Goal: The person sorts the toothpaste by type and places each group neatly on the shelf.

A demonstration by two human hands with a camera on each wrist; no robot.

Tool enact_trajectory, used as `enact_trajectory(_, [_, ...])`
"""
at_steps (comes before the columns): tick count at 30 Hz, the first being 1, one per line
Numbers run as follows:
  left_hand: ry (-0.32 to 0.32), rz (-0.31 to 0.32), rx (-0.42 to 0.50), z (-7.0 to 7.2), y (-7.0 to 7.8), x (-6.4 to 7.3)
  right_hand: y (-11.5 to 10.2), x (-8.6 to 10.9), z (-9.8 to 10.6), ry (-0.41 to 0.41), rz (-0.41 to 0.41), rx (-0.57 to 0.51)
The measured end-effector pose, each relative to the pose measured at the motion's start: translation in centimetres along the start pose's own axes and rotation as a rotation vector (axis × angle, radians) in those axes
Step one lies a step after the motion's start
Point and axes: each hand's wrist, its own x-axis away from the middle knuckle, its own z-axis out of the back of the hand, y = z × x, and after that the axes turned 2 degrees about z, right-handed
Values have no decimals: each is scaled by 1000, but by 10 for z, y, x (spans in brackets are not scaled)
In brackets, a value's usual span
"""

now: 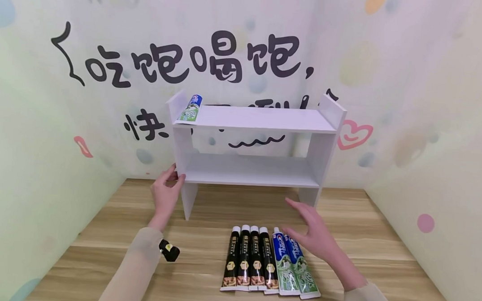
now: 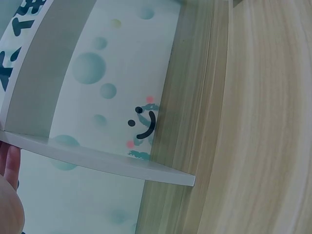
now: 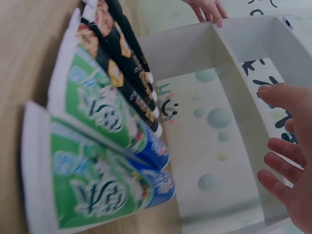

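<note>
A white two-tier shelf (image 1: 252, 170) stands on the table. My left hand (image 1: 167, 190) holds its left side panel, thumb at the front edge and fingers along the outer face; in the left wrist view only part of that hand (image 2: 10, 195) shows. My right hand (image 1: 316, 232) hovers with fingers spread and nothing in them, just above and right of two blue-and-green toothpaste tubes (image 1: 286, 269). Left of these lie several black toothpaste tubes (image 1: 244, 260), side by side, caps toward the shelf. Another blue-and-green toothpaste tube (image 1: 192, 109) leans at the left end of the top tier.
The wooden table (image 1: 196, 256) reaches back to a printed wall (image 1: 247, 16) behind the shelf. Side walls (image 1: 435, 132) close in on both sides. The shelf's side panels rise above its top tier, and an open gap lies under its lower tier.
</note>
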Motion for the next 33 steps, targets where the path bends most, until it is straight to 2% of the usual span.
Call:
enact_trajectory(6, [9, -31, 0, 4, 27, 6, 11, 17, -1, -16, -33, 24])
enact_trajectory(8, [13, -33, -4, 4, 25, 6, 14, 22, -1, -23, -42, 27])
enact_trajectory(14, [16, -11, -6, -2, 2, -1, 22, 35, -2, -42, -60, 17])
enact_trajectory(17, [10, -5, -9, -3, -4, -3, 26, 41, -2, -44, -74, 19])
enact_trajectory(27, [-2, 3, -9, 0, -5, -1, 28, 54, -2, -93, -107, 9])
enact_trajectory(33, [0, 4, -16, 0, -2, -2, 30, 56, -2, -157, -137, -3])
